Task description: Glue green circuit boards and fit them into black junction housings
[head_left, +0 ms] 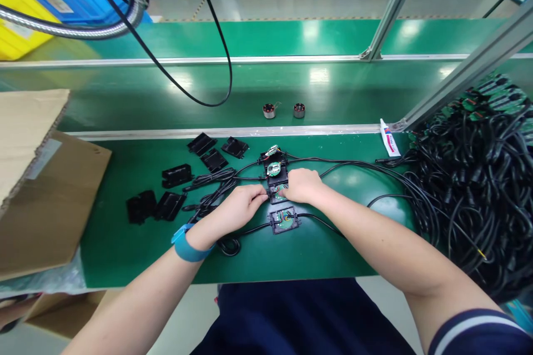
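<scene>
My left hand [244, 205], wearing a teal wristband [189, 243], pinches at the left edge of a small black plastic case [278, 194] with a green circuit board inside. My right hand [305, 185] closes its fingers on the right side of the same case; its fingertips partly hide the board. Nearer to me lies another open case [285, 219] with a board, wires and a cable at each side. Just beyond my hands, a round green board [273, 169] and another round board [271, 150] rest on black cases with cables attached.
Several black covers [177, 175] and bundled cables [214, 191] lie to the left, near a cardboard box [54, 199]. A large heap of black cables [470, 194] fills the right side, beside a white tube [390, 138]. Two metal rings [298, 111] stand behind the rail.
</scene>
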Demonstrator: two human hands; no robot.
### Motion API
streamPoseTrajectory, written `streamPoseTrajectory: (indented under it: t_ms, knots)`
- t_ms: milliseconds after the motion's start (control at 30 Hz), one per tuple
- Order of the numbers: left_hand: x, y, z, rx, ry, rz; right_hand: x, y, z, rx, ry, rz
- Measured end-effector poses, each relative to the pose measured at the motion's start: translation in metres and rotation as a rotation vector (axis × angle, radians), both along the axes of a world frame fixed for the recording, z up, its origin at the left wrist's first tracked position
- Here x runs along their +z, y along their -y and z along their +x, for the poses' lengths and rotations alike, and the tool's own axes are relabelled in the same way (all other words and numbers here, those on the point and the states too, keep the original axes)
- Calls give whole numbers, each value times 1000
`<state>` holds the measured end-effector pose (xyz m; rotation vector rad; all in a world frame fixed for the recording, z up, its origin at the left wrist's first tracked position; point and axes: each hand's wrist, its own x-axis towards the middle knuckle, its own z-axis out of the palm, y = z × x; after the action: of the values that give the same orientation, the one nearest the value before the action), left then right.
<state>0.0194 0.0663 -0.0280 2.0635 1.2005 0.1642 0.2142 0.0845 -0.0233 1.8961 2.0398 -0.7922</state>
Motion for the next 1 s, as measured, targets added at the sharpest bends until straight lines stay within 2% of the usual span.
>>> streamPoseTrajectory:
  t_ms: [167,233,467,767,1000]
  knots:
    - [-3,-8,1,-21,32,-189,0,1,0,5,-2,6]
    - [-4,-11,2,-36,21,-218,0,2,0,5,-3,10]
    - [-6,-10,5,-15,-41,-126,-1,3,-1,13,7,15]
    - [-17,-7,11,34,-180,16,6,0,1,63,10,-46]
    - [-12,-11,11,-23,-211,-44,6,-1,-7,33,67,-24]
